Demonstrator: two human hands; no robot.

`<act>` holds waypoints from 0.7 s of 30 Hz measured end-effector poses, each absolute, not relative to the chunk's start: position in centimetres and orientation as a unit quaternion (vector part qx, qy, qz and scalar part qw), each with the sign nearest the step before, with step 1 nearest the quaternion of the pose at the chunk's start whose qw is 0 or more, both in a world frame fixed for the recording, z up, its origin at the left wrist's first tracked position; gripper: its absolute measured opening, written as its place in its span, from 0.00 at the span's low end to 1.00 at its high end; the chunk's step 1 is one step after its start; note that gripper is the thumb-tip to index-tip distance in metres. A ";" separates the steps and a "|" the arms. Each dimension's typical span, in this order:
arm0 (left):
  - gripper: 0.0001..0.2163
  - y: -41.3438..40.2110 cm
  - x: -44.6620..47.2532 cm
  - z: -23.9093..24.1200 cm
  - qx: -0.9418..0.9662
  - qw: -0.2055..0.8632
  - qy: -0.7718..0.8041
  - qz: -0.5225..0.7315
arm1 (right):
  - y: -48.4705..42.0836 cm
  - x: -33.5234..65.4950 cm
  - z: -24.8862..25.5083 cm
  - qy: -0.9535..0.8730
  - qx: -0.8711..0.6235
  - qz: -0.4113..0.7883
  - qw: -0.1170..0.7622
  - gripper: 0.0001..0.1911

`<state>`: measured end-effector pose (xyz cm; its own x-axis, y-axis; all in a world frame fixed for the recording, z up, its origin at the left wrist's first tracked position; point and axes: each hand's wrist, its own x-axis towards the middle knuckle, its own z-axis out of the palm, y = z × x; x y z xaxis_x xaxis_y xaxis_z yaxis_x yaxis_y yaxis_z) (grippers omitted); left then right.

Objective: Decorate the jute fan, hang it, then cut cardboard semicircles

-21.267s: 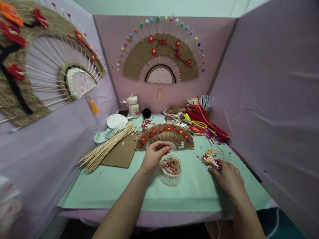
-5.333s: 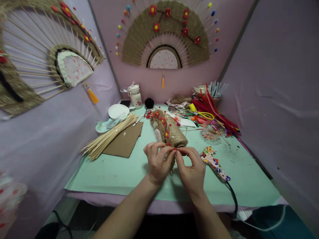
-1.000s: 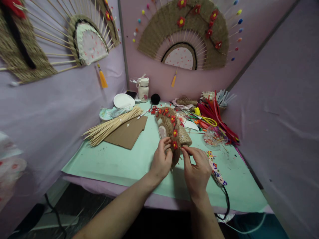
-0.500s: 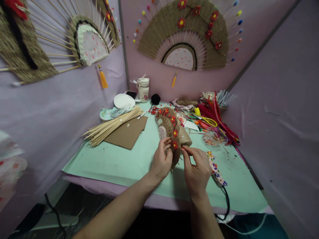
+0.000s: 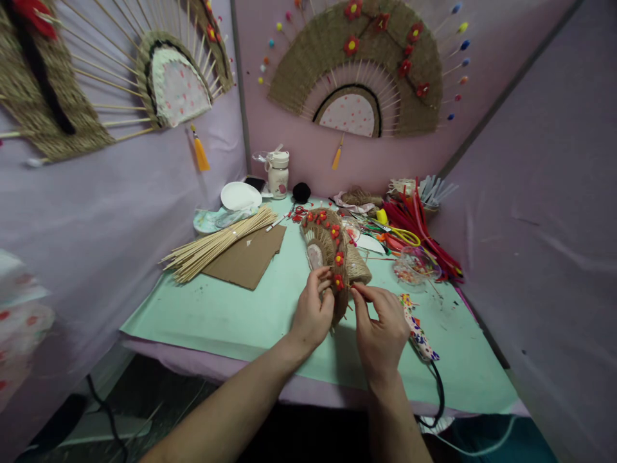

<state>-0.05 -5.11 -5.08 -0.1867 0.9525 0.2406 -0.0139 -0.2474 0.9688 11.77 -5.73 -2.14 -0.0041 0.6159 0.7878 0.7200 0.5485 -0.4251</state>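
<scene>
The small jute-wound half-round fan with red flowers (image 5: 332, 247) stands on edge over the middle of the mint-green tabletop (image 5: 216, 315), held between both hands. The left hand (image 5: 313, 312) is closed on its near rim, fingers curled over the twine. The right hand (image 5: 383, 328) pinches thumb and forefinger narrowly at the same rim, just beside the lowest red flower.

Fan and hands sit as they did a second ago. Some twenty seconds back the fan lay flat farther away and the clear plastic bowl of beads (image 5: 414, 265) stood under the left hand. The bowl is now off to the right, beside the red pipe cleaners (image 5: 424, 231).

The patterned glue gun (image 5: 418, 334) lies just right of the right hand. A bundle of pale wooden skewers (image 5: 216, 243) lies along a brown cardboard sheet (image 5: 248, 260). Lilac cloth walls (image 5: 530, 193) enclose the tabletop, and a large jute fan (image 5: 357, 51) hangs on the far one.

Whether the right fingertips hold anything besides the rim is too small to tell.
</scene>
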 end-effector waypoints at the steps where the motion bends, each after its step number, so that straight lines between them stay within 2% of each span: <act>1: 0.17 -5.1 0.0 -5.1 0.499 0.397 0.468 0.612 | -5.7 11.8 -2.1 -0.706 -0.473 -0.049 0.524 0.04; 21: 0.18 -5.1 -0.1 -5.2 0.498 0.399 0.468 0.611 | -5.8 11.7 -2.2 -0.704 -0.476 -0.047 0.524 0.05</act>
